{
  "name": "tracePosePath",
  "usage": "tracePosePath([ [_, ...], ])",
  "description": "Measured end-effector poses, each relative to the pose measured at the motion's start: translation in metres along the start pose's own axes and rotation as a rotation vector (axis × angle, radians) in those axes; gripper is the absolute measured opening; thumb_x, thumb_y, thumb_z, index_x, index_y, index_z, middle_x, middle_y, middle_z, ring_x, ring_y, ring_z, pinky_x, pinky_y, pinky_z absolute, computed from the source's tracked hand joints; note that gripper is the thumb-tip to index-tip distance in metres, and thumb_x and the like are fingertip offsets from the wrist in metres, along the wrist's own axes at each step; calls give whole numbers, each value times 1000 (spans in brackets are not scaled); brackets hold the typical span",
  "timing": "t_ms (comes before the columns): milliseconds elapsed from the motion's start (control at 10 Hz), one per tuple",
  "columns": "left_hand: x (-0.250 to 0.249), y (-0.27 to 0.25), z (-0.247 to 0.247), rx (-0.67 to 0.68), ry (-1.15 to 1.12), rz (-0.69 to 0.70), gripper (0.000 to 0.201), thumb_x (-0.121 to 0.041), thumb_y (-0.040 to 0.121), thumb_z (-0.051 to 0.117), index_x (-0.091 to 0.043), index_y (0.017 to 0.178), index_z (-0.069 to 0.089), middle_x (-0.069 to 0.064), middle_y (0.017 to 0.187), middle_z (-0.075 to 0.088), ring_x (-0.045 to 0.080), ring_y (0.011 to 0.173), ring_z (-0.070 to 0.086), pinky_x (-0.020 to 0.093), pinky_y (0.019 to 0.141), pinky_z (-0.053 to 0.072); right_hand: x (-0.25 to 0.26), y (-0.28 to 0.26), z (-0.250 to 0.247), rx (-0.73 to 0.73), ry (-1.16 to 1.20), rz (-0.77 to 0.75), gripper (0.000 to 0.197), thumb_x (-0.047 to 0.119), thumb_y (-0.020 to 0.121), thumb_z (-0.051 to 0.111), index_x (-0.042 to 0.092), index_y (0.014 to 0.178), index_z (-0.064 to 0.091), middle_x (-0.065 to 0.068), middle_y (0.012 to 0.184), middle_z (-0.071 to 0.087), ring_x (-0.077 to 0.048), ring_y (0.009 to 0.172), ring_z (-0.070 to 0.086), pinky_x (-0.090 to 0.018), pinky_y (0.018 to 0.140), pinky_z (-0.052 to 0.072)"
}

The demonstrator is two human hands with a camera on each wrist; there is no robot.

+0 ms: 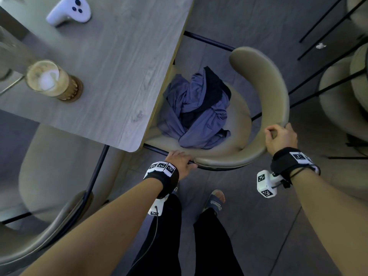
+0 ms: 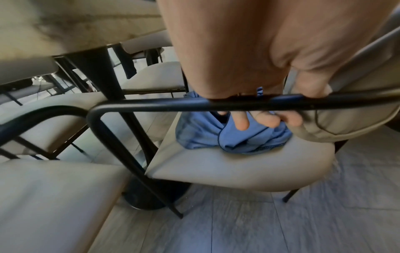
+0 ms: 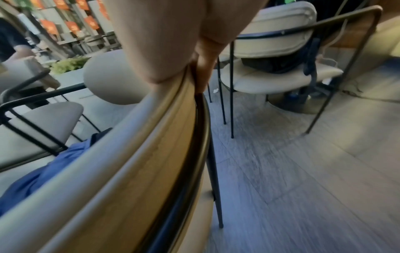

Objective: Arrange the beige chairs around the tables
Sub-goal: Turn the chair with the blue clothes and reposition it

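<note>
A beige chair [image 1: 266,92] with a curved padded back stands at the corner of the grey wooden table [image 1: 123,72], its seat partly under the tabletop. A crumpled blue garment [image 1: 196,110] lies on the seat [image 2: 227,164]. My left hand [image 1: 180,159] grips the black metal arm rail [image 2: 173,104] at the near end of the backrest, fingers curled under it. My right hand [image 1: 280,137] holds the padded backrest [image 3: 134,162] at its right side, fingers wrapped over the top edge.
A second beige chair [image 1: 59,172] stands at the table's near left side. More beige chairs [image 1: 342,90] stand to the right. On the table are a glass with a foamy drink [image 1: 49,79] and a white controller [image 1: 68,10]. My feet are on grey plank flooring [image 1: 258,226].
</note>
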State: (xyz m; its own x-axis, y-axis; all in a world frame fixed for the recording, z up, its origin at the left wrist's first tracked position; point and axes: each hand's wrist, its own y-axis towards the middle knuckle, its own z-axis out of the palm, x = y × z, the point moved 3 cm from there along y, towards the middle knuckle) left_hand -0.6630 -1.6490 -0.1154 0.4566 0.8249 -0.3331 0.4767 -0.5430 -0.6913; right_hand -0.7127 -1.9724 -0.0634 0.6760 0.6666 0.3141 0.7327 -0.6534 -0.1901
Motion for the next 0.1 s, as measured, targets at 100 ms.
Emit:
tracePosePath([
  [100, 4, -11, -8, -125, -133, 43, 43, -48, 97, 46, -20, 127, 61, 6, 125, 62, 26, 123, 52, 36, 107, 34, 10, -3, -4, 186, -117, 67, 18, 21, 92, 64, 12, 107, 70, -29, 136, 42, -47, 103, 57, -43, 87, 49],
])
